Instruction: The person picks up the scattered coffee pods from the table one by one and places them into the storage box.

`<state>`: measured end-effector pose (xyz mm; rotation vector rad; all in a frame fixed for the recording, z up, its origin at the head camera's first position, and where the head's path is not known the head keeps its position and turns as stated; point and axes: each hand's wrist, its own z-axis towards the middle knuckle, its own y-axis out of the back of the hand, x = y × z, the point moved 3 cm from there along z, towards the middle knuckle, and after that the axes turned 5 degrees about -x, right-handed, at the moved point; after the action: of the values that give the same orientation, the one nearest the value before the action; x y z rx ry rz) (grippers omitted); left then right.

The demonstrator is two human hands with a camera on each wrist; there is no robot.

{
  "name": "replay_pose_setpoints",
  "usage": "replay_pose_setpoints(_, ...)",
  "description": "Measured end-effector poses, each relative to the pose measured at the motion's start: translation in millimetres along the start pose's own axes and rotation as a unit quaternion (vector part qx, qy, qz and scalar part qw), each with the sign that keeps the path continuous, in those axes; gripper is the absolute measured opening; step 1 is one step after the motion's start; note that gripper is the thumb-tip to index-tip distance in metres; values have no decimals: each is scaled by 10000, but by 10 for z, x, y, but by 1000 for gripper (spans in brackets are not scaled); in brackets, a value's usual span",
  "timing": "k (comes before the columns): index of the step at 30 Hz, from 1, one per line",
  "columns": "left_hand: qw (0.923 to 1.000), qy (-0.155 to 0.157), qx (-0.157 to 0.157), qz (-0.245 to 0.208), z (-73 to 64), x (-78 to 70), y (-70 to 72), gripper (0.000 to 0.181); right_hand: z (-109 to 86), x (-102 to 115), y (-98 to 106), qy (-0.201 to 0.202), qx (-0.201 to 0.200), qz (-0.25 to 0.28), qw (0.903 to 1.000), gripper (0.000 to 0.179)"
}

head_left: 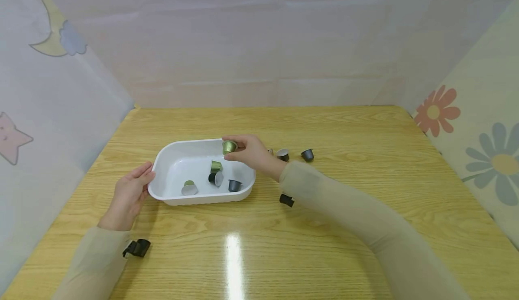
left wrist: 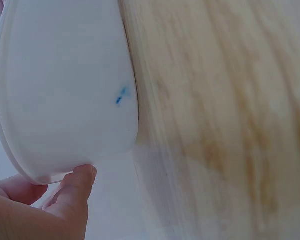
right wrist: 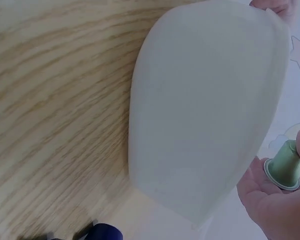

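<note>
Two-handed: with the left hand (head_left: 129,193), pinches the tray (head_left: 202,199) at its left end, probably to steady it; with the right hand (head_left: 254,153), pinches a green pod (head_left: 229,147) above the far side, likely to clear the rim. Inside, four pods (head_left: 216,166); on the table (head_left: 186,250), three more (head_left: 307,155).

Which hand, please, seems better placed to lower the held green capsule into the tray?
Probably the right hand: it pinches the green capsule near the tray, which the left hand grips.
</note>
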<state>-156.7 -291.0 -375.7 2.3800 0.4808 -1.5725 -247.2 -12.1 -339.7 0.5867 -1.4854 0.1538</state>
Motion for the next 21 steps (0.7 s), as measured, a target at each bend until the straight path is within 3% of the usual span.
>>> replay_pose_setpoints(13,9999,22,-85,-126,-5,-5,-3,58,36,117,-261,35,104,97,9999,52)
replay_pose_setpoints(21,10000,9,-58,-29,3,-1,-7,58,72,103,-435,-224,83,5,9997,52)
